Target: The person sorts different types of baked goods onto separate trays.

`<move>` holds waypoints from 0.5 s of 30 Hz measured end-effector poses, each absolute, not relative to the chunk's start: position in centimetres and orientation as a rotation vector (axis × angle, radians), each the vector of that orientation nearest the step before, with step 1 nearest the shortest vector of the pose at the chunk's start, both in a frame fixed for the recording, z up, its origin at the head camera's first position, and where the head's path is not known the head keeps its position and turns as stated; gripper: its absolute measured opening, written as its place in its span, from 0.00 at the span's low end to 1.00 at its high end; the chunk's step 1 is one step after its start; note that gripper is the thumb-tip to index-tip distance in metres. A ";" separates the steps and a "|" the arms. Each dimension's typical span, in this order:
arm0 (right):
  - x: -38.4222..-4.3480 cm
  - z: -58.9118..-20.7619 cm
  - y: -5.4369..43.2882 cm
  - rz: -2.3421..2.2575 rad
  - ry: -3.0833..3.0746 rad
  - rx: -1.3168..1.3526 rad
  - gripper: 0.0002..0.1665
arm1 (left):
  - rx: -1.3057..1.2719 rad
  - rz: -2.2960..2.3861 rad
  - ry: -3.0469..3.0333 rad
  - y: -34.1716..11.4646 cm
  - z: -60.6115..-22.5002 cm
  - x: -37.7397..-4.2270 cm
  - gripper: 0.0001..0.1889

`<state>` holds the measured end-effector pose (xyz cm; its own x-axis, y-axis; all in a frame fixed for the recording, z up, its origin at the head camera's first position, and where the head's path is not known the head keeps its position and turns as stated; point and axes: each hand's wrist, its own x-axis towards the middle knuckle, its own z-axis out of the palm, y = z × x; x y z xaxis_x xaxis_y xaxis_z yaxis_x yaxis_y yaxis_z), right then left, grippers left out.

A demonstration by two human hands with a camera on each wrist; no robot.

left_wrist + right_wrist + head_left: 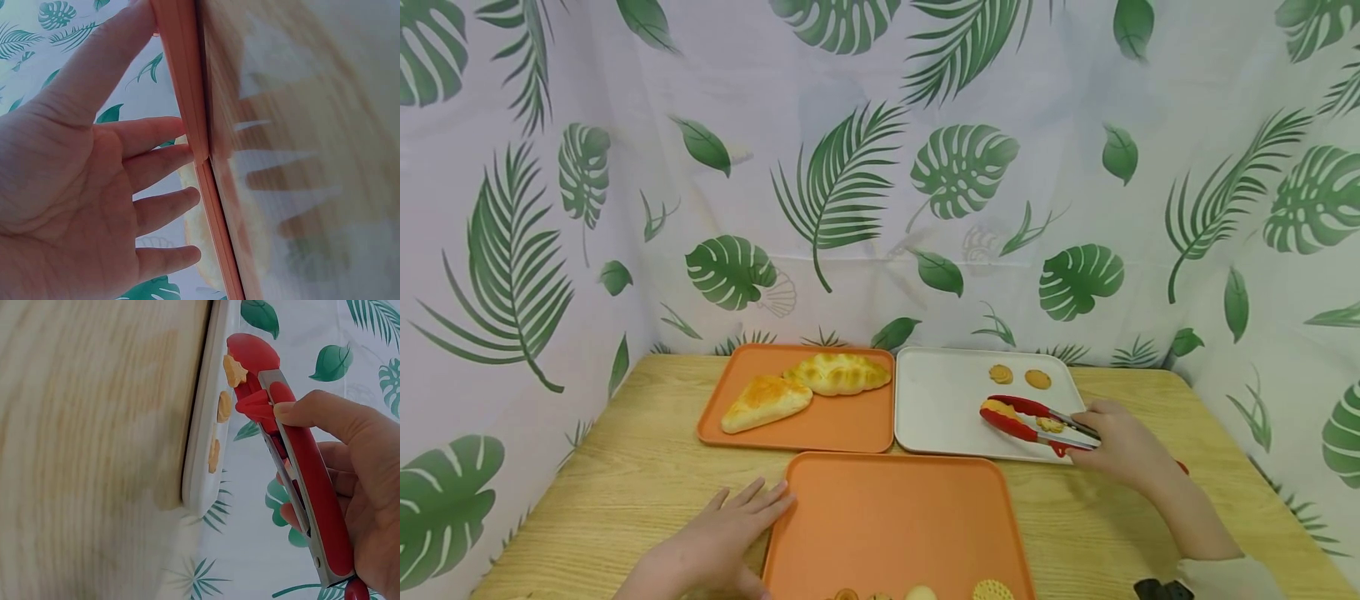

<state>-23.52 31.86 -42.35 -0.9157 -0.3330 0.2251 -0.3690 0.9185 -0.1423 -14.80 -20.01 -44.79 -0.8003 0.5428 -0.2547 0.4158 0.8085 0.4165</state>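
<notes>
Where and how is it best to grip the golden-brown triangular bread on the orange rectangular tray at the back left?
I would probably grip the triangular bread across its middle, coming down from above and the front. Its long front edge is free, while its right corner lies close to the golden, ridged oval loaf, leaving little room there.

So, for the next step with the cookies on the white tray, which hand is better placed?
Probably the right hand: it holds the red tongs over the white tray, with a cookie between their tips. The left hand is at the near orange tray, farther away, without tongs.
</notes>
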 end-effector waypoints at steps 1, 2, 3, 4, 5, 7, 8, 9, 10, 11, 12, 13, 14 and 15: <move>-23.6 -42.4 32.0 0.270 -2.888 0.521 0.28 | 0.725 0.485 2.631 -20.0 -44.8 -14.8 0.58; -23.6 -42.5 32.1 0.268 -2.892 0.507 0.27 | 0.724 0.485 2.631 -20.0 -44.8 -14.8 0.58; -23.6 -42.5 32.1 0.271 -2.896 0.493 0.27 | 0.724 0.486 2.630 -20.0 -44.8 -14.8 0.58; -23.6 -42.5 32.2 0.269 -2.903 0.480 0.27 | 0.723 0.486 2.630 -20.0 -44.8 -14.8 0.58; -23.6 -42.5 32.3 0.265 -2.907 0.472 0.27 | 0.723 0.486 2.629 -20.0 -44.8 -14.9 0.58; -23.7 -42.5 32.4 0.257 -2.922 0.453 0.27 | 0.721 0.487 2.628 -20.1 -44.8 -14.9 0.57; -23.7 -42.6 32.4 0.257 -2.930 0.445 0.27 | 0.720 0.487 2.628 -20.1 -44.8 -14.9 0.57; -23.7 -42.6 32.5 0.254 -2.935 0.441 0.27 | 0.721 0.488 2.629 -20.1 -44.8 -14.9 0.57; -23.7 -42.7 32.5 0.251 -2.938 0.437 0.27 | 0.722 0.487 2.630 -20.1 -44.8 -14.9 0.57; -23.7 -42.7 32.5 0.252 -2.940 0.432 0.27 | 0.723 0.486 2.631 -20.1 -44.8 -14.9 0.57; -23.7 -42.7 32.5 0.254 -2.941 0.427 0.27 | 0.724 0.485 2.632 -20.1 -44.8 -14.9 0.57; -23.6 -42.8 32.5 0.256 -2.941 0.422 0.28 | 0.725 0.484 2.633 -20.1 -44.8 -14.9 0.58; -23.6 -42.8 32.5 0.262 -2.941 0.418 0.28 | 0.725 0.482 2.634 -20.1 -44.8 -14.9 0.58; -23.5 -42.8 32.5 0.264 -2.940 0.414 0.29 | 0.726 0.481 2.635 -20.1 -44.8 -14.9 0.58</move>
<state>-23.51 32.55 -42.77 -0.9487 -0.2580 0.1828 -0.2864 0.9461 -0.1512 -14.94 -20.06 -44.84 -0.8013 0.5424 -0.2524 0.4182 0.8096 0.4120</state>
